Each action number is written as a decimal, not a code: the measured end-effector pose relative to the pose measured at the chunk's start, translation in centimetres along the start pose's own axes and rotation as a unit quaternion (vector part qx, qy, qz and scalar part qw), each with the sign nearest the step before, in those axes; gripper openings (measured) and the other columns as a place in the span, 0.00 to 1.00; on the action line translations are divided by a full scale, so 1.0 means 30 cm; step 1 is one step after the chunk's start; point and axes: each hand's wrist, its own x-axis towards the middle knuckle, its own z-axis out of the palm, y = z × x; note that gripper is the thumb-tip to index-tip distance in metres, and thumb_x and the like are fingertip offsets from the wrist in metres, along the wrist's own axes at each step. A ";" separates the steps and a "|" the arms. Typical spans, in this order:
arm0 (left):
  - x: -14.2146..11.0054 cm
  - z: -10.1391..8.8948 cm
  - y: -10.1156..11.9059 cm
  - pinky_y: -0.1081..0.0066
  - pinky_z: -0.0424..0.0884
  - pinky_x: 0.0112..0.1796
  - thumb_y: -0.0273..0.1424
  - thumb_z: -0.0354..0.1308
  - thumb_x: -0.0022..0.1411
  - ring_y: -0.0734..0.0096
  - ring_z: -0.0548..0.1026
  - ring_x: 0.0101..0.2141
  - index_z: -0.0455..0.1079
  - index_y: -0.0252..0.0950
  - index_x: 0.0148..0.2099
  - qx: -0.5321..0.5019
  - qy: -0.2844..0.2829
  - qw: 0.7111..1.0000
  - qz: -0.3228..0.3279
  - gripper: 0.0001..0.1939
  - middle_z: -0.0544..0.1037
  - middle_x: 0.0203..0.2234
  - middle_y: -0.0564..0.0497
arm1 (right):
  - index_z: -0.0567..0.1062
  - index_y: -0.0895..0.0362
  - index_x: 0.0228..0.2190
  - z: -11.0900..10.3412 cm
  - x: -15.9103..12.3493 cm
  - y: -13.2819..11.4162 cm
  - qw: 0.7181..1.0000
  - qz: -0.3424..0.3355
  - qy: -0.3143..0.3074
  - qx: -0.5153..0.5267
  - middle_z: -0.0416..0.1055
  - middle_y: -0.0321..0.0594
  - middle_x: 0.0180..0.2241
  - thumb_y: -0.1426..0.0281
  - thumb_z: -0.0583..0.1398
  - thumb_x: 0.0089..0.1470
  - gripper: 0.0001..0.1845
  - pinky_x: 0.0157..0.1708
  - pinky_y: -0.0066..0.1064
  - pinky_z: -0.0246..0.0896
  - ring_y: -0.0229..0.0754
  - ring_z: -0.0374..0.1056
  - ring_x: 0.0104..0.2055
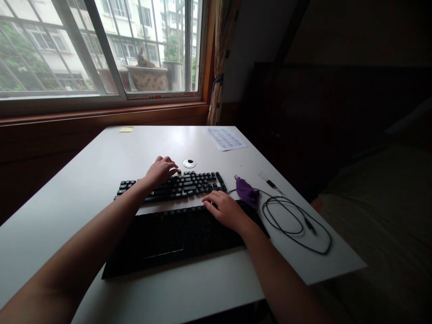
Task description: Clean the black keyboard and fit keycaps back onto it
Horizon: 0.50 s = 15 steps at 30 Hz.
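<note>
So, I'm at a white tabletop pushed up against a wood-trimmed wall under a big window. Outside there's an apartment block, some trees and a big planter on the ledge. A curtain hangs at the right end of the window, and past that the room goes really dark; I can only make out dark furniture and something like a bed to the right of the tabletop.

My left hand is on the top edge of the keyboard, fingers curled down over the back row of keys. That grip is loose, touching rather than clamping anything. The keyboard sits mid-tabletop, slightly angled. My right hand lies flat, fingers spread, released, on the far edge of a black pad that's just in front of the keyboard, nearly touching it.

Other stuff: a round metal cable hole right behind the keyboard, a purple cloth just right of my right hand, a looped black cable beside that, a small pen-like thing near the edge, a printed sheet at the far right corner and a yellow sticky note at the far left.
</note>
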 end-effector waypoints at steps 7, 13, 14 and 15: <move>0.030 0.022 -0.009 0.61 0.65 0.50 0.48 0.56 0.67 0.56 0.68 0.47 0.82 0.44 0.43 -0.013 -0.021 1.000 0.009 0.18 0.79 0.41 0.44 | 0.79 0.53 0.42 0.006 0.001 0.008 1.000 0.000 0.001 0.001 0.77 0.41 0.42 0.66 0.56 0.68 0.11 0.51 0.37 0.63 0.44 0.69 0.46; 0.033 0.027 -0.014 0.60 0.65 0.50 0.44 0.59 0.66 0.57 0.68 0.44 0.82 0.43 0.40 -0.018 -0.015 1.000 0.005 0.14 0.80 0.41 0.45 | 0.79 0.53 0.42 0.000 0.002 0.000 1.000 0.005 0.000 -0.004 0.76 0.41 0.42 0.67 0.56 0.68 0.12 0.49 0.36 0.64 0.44 0.70 0.45; 0.032 0.025 -0.015 0.60 0.65 0.50 0.42 0.59 0.66 0.57 0.69 0.44 0.82 0.42 0.40 -0.019 -0.011 1.000 0.004 0.13 0.80 0.41 0.44 | 0.79 0.54 0.43 0.001 0.002 0.001 1.000 0.006 0.002 -0.003 0.76 0.41 0.42 0.67 0.55 0.68 0.12 0.50 0.36 0.64 0.44 0.70 0.45; 0.030 0.022 -0.014 0.59 0.65 0.50 0.41 0.59 0.66 0.57 0.69 0.43 0.82 0.41 0.40 -0.021 -0.007 1.000 0.003 0.13 0.80 0.41 0.44 | 0.79 0.54 0.43 0.002 0.003 0.002 1.000 0.007 0.003 0.001 0.76 0.42 0.42 0.67 0.55 0.68 0.12 0.50 0.36 0.64 0.44 0.70 0.46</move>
